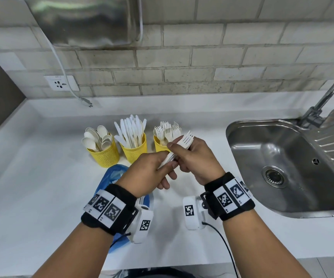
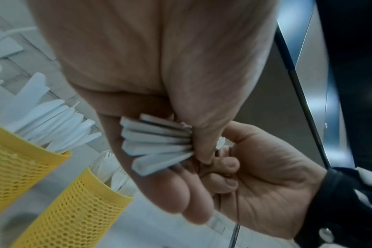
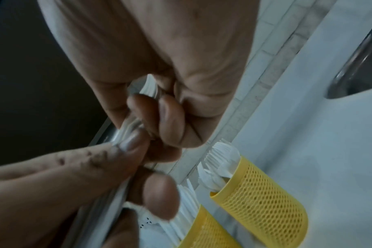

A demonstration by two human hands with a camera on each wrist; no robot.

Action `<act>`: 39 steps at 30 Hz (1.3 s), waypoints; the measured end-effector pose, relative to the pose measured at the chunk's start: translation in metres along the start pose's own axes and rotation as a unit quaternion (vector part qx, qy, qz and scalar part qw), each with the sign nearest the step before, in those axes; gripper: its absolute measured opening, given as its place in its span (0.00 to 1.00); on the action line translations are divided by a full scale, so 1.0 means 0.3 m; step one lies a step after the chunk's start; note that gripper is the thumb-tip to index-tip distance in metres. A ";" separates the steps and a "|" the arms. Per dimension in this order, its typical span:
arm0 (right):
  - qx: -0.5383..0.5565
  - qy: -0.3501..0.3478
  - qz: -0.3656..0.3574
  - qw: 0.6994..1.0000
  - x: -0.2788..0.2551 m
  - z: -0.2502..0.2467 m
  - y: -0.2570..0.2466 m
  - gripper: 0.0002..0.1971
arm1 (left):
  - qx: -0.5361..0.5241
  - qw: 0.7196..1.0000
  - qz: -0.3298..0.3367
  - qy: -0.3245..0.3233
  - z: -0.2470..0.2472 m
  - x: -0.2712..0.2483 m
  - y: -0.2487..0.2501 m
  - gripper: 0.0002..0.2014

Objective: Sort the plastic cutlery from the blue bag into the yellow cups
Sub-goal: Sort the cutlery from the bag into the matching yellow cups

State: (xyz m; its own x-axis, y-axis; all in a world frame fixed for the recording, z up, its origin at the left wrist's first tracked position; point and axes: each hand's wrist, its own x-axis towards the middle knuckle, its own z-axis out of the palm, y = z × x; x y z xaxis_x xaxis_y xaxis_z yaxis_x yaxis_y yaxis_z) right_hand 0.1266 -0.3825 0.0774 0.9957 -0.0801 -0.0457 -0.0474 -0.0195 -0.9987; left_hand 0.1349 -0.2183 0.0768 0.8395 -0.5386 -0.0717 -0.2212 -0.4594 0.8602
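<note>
1. I read this as the fork step — both hands hold one bundle of white plastic forks above the counter, just in front of the right-hand yellow cup, which already bristles with forks.
2. My left hand has its thumb and fingers curled round the handle ends; from the left wrist camera those handles fan out under the thumb.
3. My right hand pinches the bundle nearer the tines, fingers folded round it, tines pointing up and away toward the wall.
4. The other two cups look settled: spoons in the left cup, knives in the middle cup. All three stand in a row, close together.
5. The blue bag lies on the counter under my left wrist. Something white shows at its mouth, so I judge a little may be left inside — I cannot tell what.
6. Next move, as I judge it: square the fanned handles together, turn the bundle handles-down and lower it into the fork cup, which is crowded, so a stray handle could catch on the rim or on the forks there.
7. Writing: the wrist bands carry only black-and-white square markers; I can read no brand or text anywhere.
</note>
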 end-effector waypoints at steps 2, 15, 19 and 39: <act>-0.021 -0.005 -0.005 1.000 0.011 -0.006 0.000 0.10 | -0.006 1.000 -0.004 0.002 -0.001 0.007 -0.006 0.06; -0.030 0.076 -0.073 0.994 0.107 -0.017 -0.063 0.10 | -0.006 0.997 0.032 0.070 -0.054 0.074 -0.027 0.08; -0.111 0.212 -0.116 0.964 0.167 -0.043 -0.041 0.13 | 0.025 0.991 -0.019 0.131 -0.101 0.076 -0.100 0.21; -0.462 0.181 -0.131 0.858 0.297 0.095 0.146 0.23 | 0.317 0.926 -0.051 0.199 -0.161 0.122 -0.312 0.13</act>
State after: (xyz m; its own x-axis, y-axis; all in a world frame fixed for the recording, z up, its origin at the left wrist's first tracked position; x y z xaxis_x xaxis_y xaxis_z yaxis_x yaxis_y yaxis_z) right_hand 0.2155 -0.3620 0.0290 0.8995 -0.2532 0.3560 -0.0342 -0.8531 -0.5206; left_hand 0.2103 -0.1609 0.0182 0.9608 -0.2243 0.1630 -0.2710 -0.8838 0.3815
